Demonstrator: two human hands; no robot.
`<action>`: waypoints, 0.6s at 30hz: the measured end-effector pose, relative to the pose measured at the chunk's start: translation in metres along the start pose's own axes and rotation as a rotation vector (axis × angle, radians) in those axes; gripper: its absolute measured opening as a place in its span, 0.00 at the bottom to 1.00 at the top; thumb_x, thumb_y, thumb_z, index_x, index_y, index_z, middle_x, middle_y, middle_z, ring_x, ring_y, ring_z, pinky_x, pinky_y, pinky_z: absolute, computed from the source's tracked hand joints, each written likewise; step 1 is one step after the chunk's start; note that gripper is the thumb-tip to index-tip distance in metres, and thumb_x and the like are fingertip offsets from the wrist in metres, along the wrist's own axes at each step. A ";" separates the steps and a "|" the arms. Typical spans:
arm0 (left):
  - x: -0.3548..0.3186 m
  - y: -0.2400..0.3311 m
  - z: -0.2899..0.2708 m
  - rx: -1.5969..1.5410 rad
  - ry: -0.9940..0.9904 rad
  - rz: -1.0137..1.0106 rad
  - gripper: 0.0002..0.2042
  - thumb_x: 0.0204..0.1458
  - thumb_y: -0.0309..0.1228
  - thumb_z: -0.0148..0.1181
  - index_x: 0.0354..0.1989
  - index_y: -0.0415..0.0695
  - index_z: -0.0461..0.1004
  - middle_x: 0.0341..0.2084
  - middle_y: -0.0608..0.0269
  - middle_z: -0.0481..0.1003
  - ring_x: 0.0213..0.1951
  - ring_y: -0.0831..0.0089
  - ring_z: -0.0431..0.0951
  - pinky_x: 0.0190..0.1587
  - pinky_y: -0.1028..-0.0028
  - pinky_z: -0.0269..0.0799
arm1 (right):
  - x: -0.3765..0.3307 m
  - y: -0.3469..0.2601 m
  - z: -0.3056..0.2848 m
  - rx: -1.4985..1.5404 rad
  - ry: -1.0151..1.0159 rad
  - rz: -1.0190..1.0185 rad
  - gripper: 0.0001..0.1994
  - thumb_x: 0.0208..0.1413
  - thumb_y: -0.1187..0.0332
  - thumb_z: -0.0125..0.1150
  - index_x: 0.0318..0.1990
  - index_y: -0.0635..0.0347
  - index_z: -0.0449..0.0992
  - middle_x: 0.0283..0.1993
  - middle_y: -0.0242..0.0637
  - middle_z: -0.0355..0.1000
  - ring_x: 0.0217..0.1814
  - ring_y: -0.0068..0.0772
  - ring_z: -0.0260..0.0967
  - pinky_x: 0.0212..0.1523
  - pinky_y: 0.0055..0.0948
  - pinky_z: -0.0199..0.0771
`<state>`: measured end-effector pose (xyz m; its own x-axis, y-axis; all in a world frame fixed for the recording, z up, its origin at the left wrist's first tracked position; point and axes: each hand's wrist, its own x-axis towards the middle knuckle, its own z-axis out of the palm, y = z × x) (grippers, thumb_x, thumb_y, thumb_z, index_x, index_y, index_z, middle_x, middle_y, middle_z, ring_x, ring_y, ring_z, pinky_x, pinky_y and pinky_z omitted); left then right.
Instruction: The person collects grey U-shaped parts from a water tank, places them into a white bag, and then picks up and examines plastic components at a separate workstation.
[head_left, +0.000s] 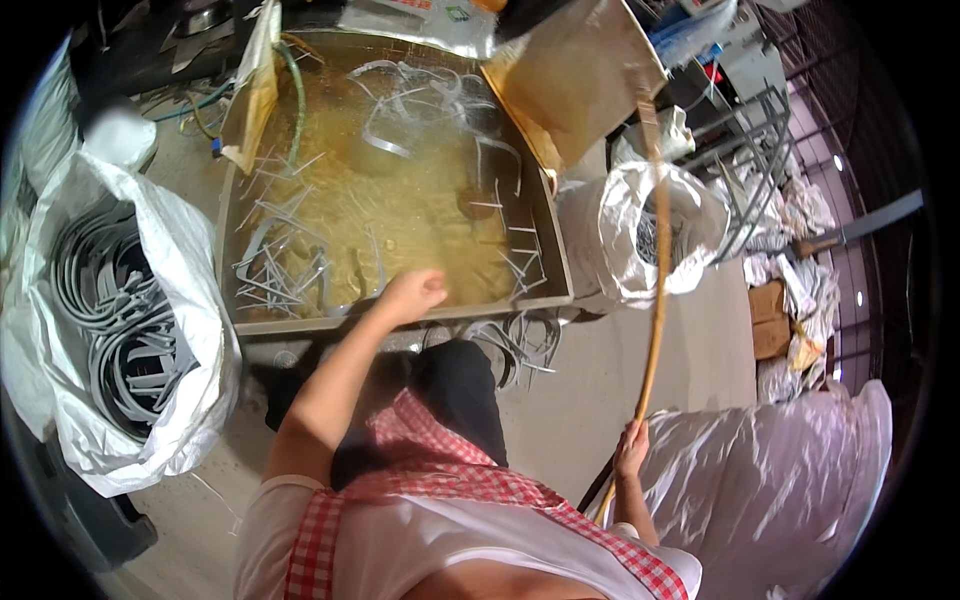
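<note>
My left hand [412, 296] is closed in a fist over the near rim of a big shallow metal tank [480, 310], with nothing showing from it. Murky yellowish water [400, 210] fills the tank. Thin grey plastic strips [275, 280] lie in a heap at its left, beside that hand, and a few more sit along the right side. Clear, curled strips [430, 100] float at the far end. Low on the right, my right hand [630, 448] is wrapped around a long wooden pole [661, 250], which stretches far forward past the tank's right side.
At left stands a white woven sack [195, 340] holding coiled grey strips [115, 290]. Another white sack [600, 235] is right of the tank. A brownish board [575, 80] leans at the far right corner. Loose grey loops [520, 345] lie below the near rim. A large wrapped bundle [760, 490] sits at lower right.
</note>
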<state>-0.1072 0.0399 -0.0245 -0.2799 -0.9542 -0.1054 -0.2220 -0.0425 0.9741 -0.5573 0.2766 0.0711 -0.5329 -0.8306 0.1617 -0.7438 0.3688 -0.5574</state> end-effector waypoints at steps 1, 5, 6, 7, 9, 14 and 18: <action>-0.005 -0.006 -0.003 0.036 0.037 -0.027 0.22 0.45 0.34 0.59 0.48 0.36 0.68 0.38 0.50 0.75 0.40 0.66 0.76 0.42 0.72 0.70 | 0.029 -0.031 0.010 -0.141 -0.071 -0.076 0.16 0.60 0.58 0.44 0.28 0.63 0.63 0.16 0.35 0.57 0.18 0.27 0.57 0.20 0.30 0.58; -0.007 0.008 -0.013 0.240 0.010 0.044 0.22 0.44 0.36 0.58 0.48 0.38 0.68 0.40 0.47 0.74 0.42 0.58 0.75 0.45 0.68 0.69 | 0.145 -0.147 0.084 -0.503 -0.160 -0.283 0.21 0.57 0.52 0.45 0.31 0.65 0.69 0.26 0.54 0.68 0.32 0.58 0.66 0.32 0.46 0.63; -0.007 0.010 -0.015 0.242 0.017 0.068 0.22 0.44 0.36 0.58 0.48 0.38 0.68 0.40 0.48 0.74 0.43 0.58 0.75 0.45 0.68 0.69 | 0.177 -0.164 0.109 -0.535 -0.193 -0.329 0.21 0.56 0.51 0.45 0.32 0.64 0.70 0.30 0.56 0.69 0.37 0.59 0.67 0.36 0.48 0.64; -0.006 0.014 -0.017 0.244 0.020 0.093 0.22 0.45 0.36 0.57 0.48 0.38 0.68 0.40 0.48 0.74 0.43 0.59 0.75 0.46 0.68 0.69 | 0.206 -0.187 0.129 -0.514 -0.215 -0.351 0.21 0.56 0.51 0.45 0.35 0.62 0.70 0.33 0.56 0.70 0.38 0.59 0.67 0.38 0.47 0.65; -0.006 0.025 -0.020 0.370 -0.015 0.068 0.21 0.45 0.35 0.57 0.47 0.38 0.69 0.37 0.49 0.74 0.42 0.56 0.74 0.44 0.64 0.69 | 0.259 -0.224 0.175 -0.513 -0.223 -0.527 0.17 0.56 0.54 0.45 0.41 0.58 0.69 0.35 0.55 0.71 0.40 0.59 0.67 0.39 0.49 0.65; -0.006 0.025 -0.028 0.583 -0.067 0.053 0.20 0.46 0.35 0.57 0.47 0.40 0.68 0.38 0.51 0.73 0.42 0.53 0.72 0.44 0.60 0.68 | 0.298 -0.342 0.286 -0.826 -0.323 -0.509 0.16 0.57 0.61 0.38 0.48 0.51 0.69 0.44 0.51 0.70 0.49 0.52 0.67 0.46 0.44 0.68; -0.013 0.024 -0.034 0.603 -0.108 0.056 0.19 0.45 0.34 0.57 0.46 0.39 0.67 0.36 0.51 0.72 0.41 0.53 0.72 0.44 0.60 0.68 | 0.285 -0.385 0.324 -0.903 -0.376 -0.675 0.18 0.60 0.60 0.36 0.46 0.60 0.70 0.45 0.48 0.71 0.46 0.47 0.70 0.45 0.41 0.70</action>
<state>-0.0766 0.0410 0.0070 -0.3923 -0.9135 -0.1074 -0.6844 0.2120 0.6976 -0.2923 -0.2370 0.0679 0.1159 -0.9847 -0.1305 -0.9240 -0.1551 0.3495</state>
